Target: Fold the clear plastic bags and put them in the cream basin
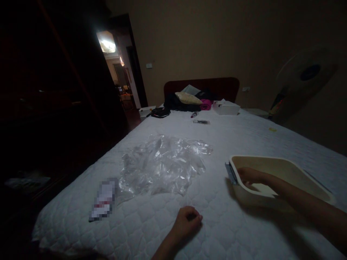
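Right grip [248, 175] is held inside one cream, round-cornered tub [284, 169], near its grey latch [231, 174]; whether anything is grasped cannot be told. Left grip [189, 219] is loosely curled over the white quilted bed [143, 227], hold unclear. Toward the headboard [222, 85], the way is crossed by crinkled clear film [165, 166]; one white box [226, 109] is set beyond.

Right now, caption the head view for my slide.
Right hand inside a cream bin, left hand near crumpled plastic, on a white bed.

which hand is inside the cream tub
The right hand: its arm crosses the tub's near rim, while the left hand is outside, below the crumpled clear plastic in view.
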`<move>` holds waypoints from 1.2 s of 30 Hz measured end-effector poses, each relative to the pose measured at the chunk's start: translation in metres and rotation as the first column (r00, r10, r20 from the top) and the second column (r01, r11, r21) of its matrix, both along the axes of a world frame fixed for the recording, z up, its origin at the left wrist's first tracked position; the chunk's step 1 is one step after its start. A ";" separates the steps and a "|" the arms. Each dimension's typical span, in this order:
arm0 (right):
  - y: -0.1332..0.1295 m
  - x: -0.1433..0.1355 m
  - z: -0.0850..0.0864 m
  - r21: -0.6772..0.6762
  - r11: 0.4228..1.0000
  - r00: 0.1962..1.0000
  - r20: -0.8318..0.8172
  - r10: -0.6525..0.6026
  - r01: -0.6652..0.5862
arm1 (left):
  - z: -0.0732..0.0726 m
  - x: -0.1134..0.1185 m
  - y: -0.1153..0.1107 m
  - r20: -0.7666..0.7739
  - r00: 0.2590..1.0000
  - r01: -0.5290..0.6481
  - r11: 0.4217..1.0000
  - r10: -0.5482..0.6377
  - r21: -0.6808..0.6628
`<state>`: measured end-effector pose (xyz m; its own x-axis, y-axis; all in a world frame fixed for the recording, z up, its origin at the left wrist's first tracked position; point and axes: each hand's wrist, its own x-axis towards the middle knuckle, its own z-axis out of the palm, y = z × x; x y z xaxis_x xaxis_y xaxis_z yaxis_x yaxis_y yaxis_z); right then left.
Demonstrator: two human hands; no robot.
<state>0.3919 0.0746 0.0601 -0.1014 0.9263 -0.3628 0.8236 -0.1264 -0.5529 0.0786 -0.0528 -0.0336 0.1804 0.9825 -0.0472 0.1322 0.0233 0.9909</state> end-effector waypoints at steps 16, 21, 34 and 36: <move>-0.134 -0.072 0.078 0.410 0.905 0.993 0.091 0.080 -0.111 | 0.045 -0.036 0.010 -0.298 0.809 -0.206 0.720 0.507 0.663; -0.162 -0.103 0.065 0.360 0.897 0.967 0.095 0.237 -0.256 | 0.043 -0.042 0.029 -0.485 0.621 -0.108 0.680 0.616 0.725; -0.118 -0.132 0.024 0.451 0.890 0.964 -0.206 0.168 -0.058 | 0.097 -0.015 0.010 0.007 0.862 -0.416 0.699 0.507 0.582; -0.119 -0.129 0.031 0.439 0.898 0.955 -0.263 0.136 -0.007 | 0.111 -0.012 0.005 0.084 0.867 -0.470 0.751 0.491 0.464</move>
